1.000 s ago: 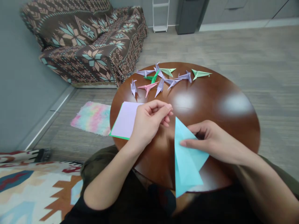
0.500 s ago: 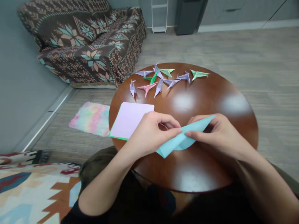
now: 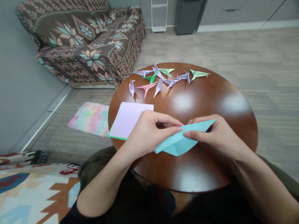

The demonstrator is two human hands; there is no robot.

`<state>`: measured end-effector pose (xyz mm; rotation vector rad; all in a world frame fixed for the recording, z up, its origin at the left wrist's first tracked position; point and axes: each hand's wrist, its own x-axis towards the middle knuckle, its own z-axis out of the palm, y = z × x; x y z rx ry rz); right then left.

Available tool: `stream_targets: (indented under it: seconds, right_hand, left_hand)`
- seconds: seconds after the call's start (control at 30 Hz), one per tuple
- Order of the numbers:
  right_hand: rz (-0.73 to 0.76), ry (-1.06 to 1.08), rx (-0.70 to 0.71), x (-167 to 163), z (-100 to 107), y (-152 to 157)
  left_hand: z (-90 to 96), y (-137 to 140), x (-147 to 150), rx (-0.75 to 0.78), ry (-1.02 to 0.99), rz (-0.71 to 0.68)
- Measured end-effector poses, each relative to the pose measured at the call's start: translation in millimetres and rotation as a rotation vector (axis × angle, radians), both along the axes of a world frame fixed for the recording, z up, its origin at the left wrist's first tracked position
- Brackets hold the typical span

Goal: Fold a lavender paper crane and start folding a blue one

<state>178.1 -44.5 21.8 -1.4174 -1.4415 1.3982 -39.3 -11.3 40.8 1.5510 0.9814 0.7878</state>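
Note:
A light blue sheet of origami paper [image 3: 181, 143], partly folded, is held in the air over the table between both hands. My left hand [image 3: 149, 132] pinches its upper edge near the middle, thumb in front and fingers behind. My right hand [image 3: 215, 132] grips it just to the right, the thumb on the front face and the other fingers hidden behind the paper. One pointed corner reaches up over the right hand, and a flap hangs below the thumbs. Beside my left hand lies a stack of square paper [image 3: 130, 119], lilac on top with a green edge showing.
Several folded paper cranes in lilac, pink [image 3: 146, 88] and green [image 3: 198, 74] stand along the far side of the round brown table [image 3: 210, 99]. A patterned sofa [image 3: 93, 46] stands beyond it, and a fluffy pastel mat [image 3: 91, 118] lies on the floor at left.
The blue paper has tilted, so its lower flap now opens wider and shows more of its face. Both hands keep their pinch and have shifted only slightly.

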Motion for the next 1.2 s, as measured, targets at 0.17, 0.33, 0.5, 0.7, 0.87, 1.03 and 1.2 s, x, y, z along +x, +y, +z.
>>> stream_targets:
  seconds: [0.17,0.33,0.5,0.7,0.87,1.03,1.2]
  right_hand:
    - [0.022,-0.005,0.019,7.7,-0.1,4.1]
    - [0.219,-0.069,-0.024,10.6,0.7,7.5]
    - [-0.376,0.03,0.194,6.6,-11.2,18.2]
    - [-0.589,0.327,0.263,-11.7,-10.1,13.9]
    - [-0.479,0.239,0.255,-35.5,1.9,-9.2]
    - [-0.466,0.199,0.291,-46.0,3.3,-13.5]
    - [-0.44,0.263,0.304,-47.7,-1.1,-12.1]
  left_hand:
    - [-0.4,5.1,-5.8,0.026,0.074,-0.067]
    - [-1.6,7.5,-8.5,0.176,0.153,-0.091]
    - [-4.3,0.4,-2.8,0.381,-0.059,0.497]
    - [-29.8,-16.8,34.9,-0.361,-0.271,-0.094]
    - [-32.8,-23.1,53.7,-0.44,-0.764,0.19]
    - [-27.7,-18.5,52.7,-0.451,-0.845,0.412]
    - [-28.0,-16.6,49.4,-0.381,-0.76,0.453]
